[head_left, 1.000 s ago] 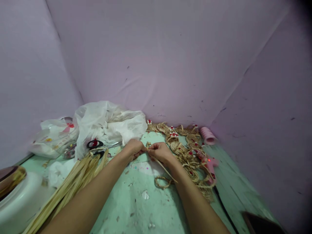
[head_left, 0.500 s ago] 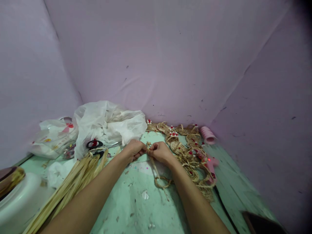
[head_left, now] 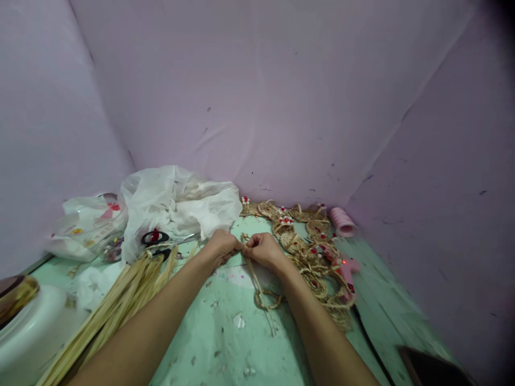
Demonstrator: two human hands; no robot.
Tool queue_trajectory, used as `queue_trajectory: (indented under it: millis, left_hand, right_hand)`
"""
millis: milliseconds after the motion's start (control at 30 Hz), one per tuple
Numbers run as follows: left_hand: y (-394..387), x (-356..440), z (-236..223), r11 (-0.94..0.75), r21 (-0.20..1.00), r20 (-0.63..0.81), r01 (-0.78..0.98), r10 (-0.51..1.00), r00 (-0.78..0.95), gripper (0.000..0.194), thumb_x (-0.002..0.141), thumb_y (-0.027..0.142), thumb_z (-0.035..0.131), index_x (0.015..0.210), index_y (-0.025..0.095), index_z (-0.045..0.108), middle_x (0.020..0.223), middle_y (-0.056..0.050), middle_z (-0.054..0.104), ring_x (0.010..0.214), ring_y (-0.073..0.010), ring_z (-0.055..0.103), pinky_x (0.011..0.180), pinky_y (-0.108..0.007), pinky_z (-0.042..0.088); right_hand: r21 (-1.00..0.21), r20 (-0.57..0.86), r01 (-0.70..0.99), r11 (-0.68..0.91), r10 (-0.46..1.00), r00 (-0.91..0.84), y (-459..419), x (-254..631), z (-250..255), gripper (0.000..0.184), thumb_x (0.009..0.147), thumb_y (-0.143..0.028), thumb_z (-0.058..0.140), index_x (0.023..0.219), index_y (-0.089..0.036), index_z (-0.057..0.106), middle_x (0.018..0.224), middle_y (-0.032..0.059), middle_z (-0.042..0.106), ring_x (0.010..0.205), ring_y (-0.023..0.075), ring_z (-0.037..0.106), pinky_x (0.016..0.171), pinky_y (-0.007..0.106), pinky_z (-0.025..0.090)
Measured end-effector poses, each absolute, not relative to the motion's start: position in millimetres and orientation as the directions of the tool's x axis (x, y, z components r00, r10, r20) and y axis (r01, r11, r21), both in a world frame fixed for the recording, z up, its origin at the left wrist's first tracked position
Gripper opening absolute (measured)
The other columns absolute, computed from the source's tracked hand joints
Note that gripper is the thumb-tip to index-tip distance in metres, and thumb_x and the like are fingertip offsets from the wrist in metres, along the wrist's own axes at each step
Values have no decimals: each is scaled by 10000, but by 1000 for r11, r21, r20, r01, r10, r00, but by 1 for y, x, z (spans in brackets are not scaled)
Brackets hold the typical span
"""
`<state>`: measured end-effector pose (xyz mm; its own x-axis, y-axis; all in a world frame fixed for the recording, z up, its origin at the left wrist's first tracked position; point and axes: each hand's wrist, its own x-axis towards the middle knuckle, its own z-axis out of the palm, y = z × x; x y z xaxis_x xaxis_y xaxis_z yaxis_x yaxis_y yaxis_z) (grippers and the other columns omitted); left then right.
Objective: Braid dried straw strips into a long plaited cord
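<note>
Single head-worn view, facing forward and down, close over the green table (head_left: 209,343), mauve wall (head_left: 257,96) across the top.

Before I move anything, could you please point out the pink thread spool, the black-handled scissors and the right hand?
Pink thread spool (head_left: 341,220): head view, on its wound side.
Black-handled scissors (head_left: 155,237): head view, on the handle.
Right hand (head_left: 265,250): head view, on its back.

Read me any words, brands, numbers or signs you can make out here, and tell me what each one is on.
No text can be read anywhere.
Bag: red and yellow marks, too blurred to read as words.
Glue gun: a red light shows, but no readable lettering.
Spool: no readable label.
</note>
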<state>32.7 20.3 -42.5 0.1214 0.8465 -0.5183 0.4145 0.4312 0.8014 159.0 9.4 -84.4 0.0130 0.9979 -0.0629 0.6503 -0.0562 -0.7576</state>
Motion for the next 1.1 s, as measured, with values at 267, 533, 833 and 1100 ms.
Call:
queue_trajectory:
  millis: [267,533,833,1100]
  left_hand:
    - [23,35,-42,407,788,-498,462,863,88,264,522,111,540,455,190,297,294,85,216,280,-39,171,325,-209,83]
    - [24,39,-43,450,766,-517,459,855,25,203,489,107,520,451,184,337,289,66,252,289,-59,222,327,-208,104]
    - [23,31,-44,490,804,-556,338,821,131,246,509,142,478,400,187,262,289,75,204,268,-31,150,328,-205,61]
    - [27,19,-41,365,836,-489,410,835,254,164,519,143,537,445,157,393,298,72,293,266,-35,197,328,-205,71]
  right_hand:
    - [-643,-61,763,-64,998,32,4,156,-70,122,545,-249,613,620,-153,630,550,1,585,500,88,469,435,186,254]
    - [-507,-53,857,-86,996,68,-9,151,-35,122,577,-246,581,579,-172,678,558,72,616,537,146,515,456,236,245]
    - [-536,-87,841,-71,996,28,-17,131,-31,104,530,-117,542,518,-161,636,457,46,547,496,130,474,440,232,229]
    - [-854,-154,482,-198,979,130,-5,159,-33,92,612,-205,575,591,-134,629,525,25,589,472,95,494,430,180,349]
